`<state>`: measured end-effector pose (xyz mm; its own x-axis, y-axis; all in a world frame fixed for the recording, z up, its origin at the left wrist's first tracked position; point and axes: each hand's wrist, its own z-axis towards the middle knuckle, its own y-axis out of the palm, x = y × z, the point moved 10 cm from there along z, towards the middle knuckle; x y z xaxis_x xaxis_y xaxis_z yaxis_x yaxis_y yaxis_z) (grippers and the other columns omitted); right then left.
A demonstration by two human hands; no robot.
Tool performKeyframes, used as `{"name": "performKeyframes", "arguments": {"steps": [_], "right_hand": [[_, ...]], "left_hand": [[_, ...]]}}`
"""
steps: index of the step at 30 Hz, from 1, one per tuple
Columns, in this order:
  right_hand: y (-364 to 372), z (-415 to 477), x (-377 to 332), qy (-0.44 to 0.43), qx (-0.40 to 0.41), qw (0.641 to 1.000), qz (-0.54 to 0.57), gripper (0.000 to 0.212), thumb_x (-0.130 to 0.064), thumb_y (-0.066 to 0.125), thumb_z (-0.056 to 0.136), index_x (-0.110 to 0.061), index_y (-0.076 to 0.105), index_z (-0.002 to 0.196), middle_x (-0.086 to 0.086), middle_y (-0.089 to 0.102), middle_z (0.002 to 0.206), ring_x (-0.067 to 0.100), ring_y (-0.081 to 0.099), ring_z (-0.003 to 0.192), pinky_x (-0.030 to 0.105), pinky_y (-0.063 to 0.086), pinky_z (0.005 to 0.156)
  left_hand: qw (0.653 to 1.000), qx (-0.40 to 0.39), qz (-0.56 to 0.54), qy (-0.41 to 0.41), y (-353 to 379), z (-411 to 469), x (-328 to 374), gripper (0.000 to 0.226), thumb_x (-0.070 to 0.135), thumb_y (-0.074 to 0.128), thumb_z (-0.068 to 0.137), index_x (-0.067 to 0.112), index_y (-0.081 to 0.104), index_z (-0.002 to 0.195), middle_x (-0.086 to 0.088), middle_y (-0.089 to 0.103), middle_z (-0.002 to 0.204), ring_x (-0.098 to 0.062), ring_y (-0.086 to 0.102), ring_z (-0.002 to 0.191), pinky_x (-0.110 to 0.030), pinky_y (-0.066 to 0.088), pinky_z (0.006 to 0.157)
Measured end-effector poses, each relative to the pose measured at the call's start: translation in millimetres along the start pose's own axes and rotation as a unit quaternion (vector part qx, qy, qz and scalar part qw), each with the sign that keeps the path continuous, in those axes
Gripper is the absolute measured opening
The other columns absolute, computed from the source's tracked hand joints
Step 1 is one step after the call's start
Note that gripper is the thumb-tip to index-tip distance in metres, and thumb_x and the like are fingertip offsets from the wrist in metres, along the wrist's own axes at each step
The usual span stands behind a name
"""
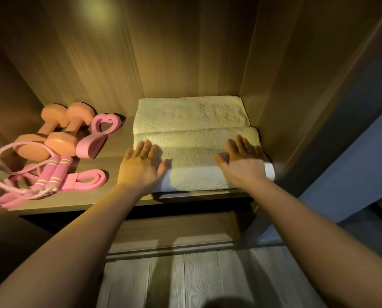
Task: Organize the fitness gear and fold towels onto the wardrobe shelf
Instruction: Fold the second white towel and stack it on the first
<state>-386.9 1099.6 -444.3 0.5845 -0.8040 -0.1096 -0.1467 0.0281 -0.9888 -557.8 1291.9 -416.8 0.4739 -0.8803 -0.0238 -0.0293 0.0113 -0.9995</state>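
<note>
White front towel (196,156) under both grips, right end of shelf (105,162).
Left grip (141,166) and right grip (243,162) wide open, fingers straight, palms flat on it, holding nothing. Second folded towel (190,112) touches it behind, by back wall. Pink dumbbells (57,132), jump rope (50,174), looped bands (101,134) at shelf's left, apart from grips.
</note>
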Motion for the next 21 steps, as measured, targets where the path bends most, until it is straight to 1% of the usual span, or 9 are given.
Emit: {"name": "performKeyframes", "arguments": {"steps": [3, 6, 7, 9, 10, 11, 14, 16, 21], "right_hand": [[4.3, -3.9, 8.7, 0.075, -0.055, 0.996, 0.008, 0.077, -0.068, 0.007, 0.092, -0.024, -0.006, 0.154, 0.009, -0.019, 0.16, 0.029, -0.015, 0.148, 0.05, -0.003, 0.119], [-6.7, -18.1, 2.1, 0.078, -0.115, 0.99, 0.01, 0.075, -0.066, 0.008, 0.094, -0.025, -0.016, 0.153, 0.01, -0.027, 0.157, 0.032, -0.017, 0.147, 0.051, 0.005, 0.118], [-17.5, -24.3, -3.0, 0.064, -0.12, 0.991, 0.009, 0.074, -0.064, 0.009, 0.095, -0.024, -0.01, 0.154, 0.01, -0.021, 0.16, 0.031, -0.01, 0.149, 0.052, 0.011, 0.115], [-47.6, -41.3, -14.1, 0.031, -0.105, 0.994, -0.007, 0.072, -0.062, 0.013, 0.096, -0.02, 0.014, 0.155, 0.014, 0.014, 0.161, 0.033, 0.019, 0.145, 0.053, 0.018, 0.11], [-62.5, -51.6, -20.6, 0.012, -0.102, 0.995, -0.016, 0.07, -0.062, 0.015, 0.097, -0.021, 0.018, 0.154, 0.014, 0.027, 0.157, 0.033, 0.027, 0.141, 0.055, 0.017, 0.11], [-73.1, -66.1, -27.6, -0.006, -0.107, 0.994, -0.022, 0.069, -0.06, 0.017, 0.097, -0.022, 0.015, 0.154, 0.013, 0.029, 0.156, 0.033, 0.028, 0.141, 0.057, 0.013, 0.111], [-98.1, -113.0, -38.4, -0.033, -0.121, 0.992, -0.003, 0.066, -0.058, 0.02, 0.098, -0.027, 0.007, 0.155, 0.006, 0.008, 0.163, 0.03, 0.003, 0.149, 0.058, -0.001, 0.116], [-107.9, -149.8, -37.1, -0.03, -0.143, 0.989, 0.013, 0.065, -0.058, 0.019, 0.098, -0.03, 0.005, 0.155, 0.003, -0.003, 0.164, 0.029, -0.007, 0.149, 0.057, -0.005, 0.116], [-122.7, -230.3, -12.1, 0.019, -0.162, 0.985, 0.048, 0.062, -0.055, 0.021, 0.098, -0.032, 0.007, 0.154, 0.002, 0.001, 0.164, 0.026, -0.003, 0.15, 0.056, -0.002, 0.116]], "left_hand": [[1.0, -0.024, 0.001, -0.01, -6.4, 1.8, 4.1, 0.069, 0.056, 0.015, 0.098, 0.013, 0.021, 0.152, -0.013, 0.012, 0.16, -0.025, 0.006, 0.149, -0.043, 0.006, 0.12], [0.996, -0.08, -0.016, -0.038, -15.0, -9.8, 7.0, 0.072, 0.053, 0.018, 0.1, 0.013, -0.003, 0.155, -0.011, -0.009, 0.162, -0.027, -0.008, 0.149, -0.048, -0.002, 0.12], [0.994, -0.095, -0.018, -0.04, -21.9, -15.1, 11.2, 0.071, 0.052, 0.017, 0.1, 0.014, -0.008, 0.155, -0.01, -0.014, 0.162, -0.028, -0.011, 0.149, -0.05, -0.003, 0.12], [0.994, -0.104, -0.02, -0.027, -45.1, -27.1, 25.3, 0.07, 0.054, 0.017, 0.1, 0.017, -0.005, 0.155, -0.009, -0.011, 0.162, -0.027, -0.009, 0.149, -0.053, -0.002, 0.12], [0.993, -0.11, -0.025, -0.018, -59.0, -33.8, 32.7, 0.069, 0.054, 0.018, 0.1, 0.018, 0.001, 0.156, -0.008, -0.007, 0.163, -0.027, -0.006, 0.15, -0.053, -0.001, 0.12], [0.992, -0.12, -0.028, -0.011, -72.1, -43.5, 39.5, 0.068, 0.055, 0.019, 0.1, 0.019, 0.005, 0.156, -0.008, -0.003, 0.163, -0.026, -0.003, 0.15, -0.053, -0.001, 0.119], [0.988, -0.148, -0.047, -0.006, -107.8, -73.8, 52.6, 0.065, 0.054, 0.02, 0.1, 0.021, 0.011, 0.156, -0.006, 0.006, 0.163, -0.025, 0.004, 0.15, -0.053, 0.004, 0.12], [0.983, -0.179, -0.052, -0.001, -123.5, -99.2, 59.2, 0.064, 0.053, 0.019, 0.101, 0.021, 0.012, 0.155, -0.005, 0.008, 0.163, -0.025, 0.006, 0.15, -0.052, 0.006, 0.12], [0.978, -0.193, -0.051, 0.061, -146.4, -146.0, 88.9, 0.063, 0.054, 0.019, 0.1, 0.021, 0.018, 0.154, -0.005, 0.017, 0.162, -0.024, 0.011, 0.149, -0.053, 0.01, 0.118]]}}
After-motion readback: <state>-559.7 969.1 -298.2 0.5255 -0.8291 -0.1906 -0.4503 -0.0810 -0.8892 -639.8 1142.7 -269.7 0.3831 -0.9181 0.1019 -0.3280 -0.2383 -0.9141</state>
